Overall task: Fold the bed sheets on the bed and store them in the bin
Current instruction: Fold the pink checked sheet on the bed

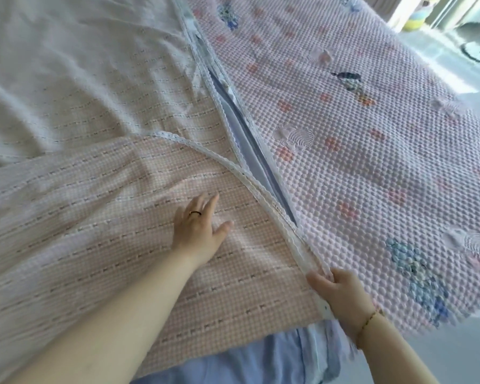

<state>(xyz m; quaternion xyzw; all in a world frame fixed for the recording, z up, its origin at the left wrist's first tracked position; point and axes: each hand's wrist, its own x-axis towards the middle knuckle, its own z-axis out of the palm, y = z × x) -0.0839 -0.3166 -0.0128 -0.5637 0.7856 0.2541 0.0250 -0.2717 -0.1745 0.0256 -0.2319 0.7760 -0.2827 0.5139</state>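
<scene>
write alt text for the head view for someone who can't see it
The left hand presses flat on a pink checked sheet, while the right hand pinches its lace edge at the near corner. A bubbled pink cover lies to the right.

Sheet (100,217) lies left of quilt (372,167), edges apparently touching.
</scene>
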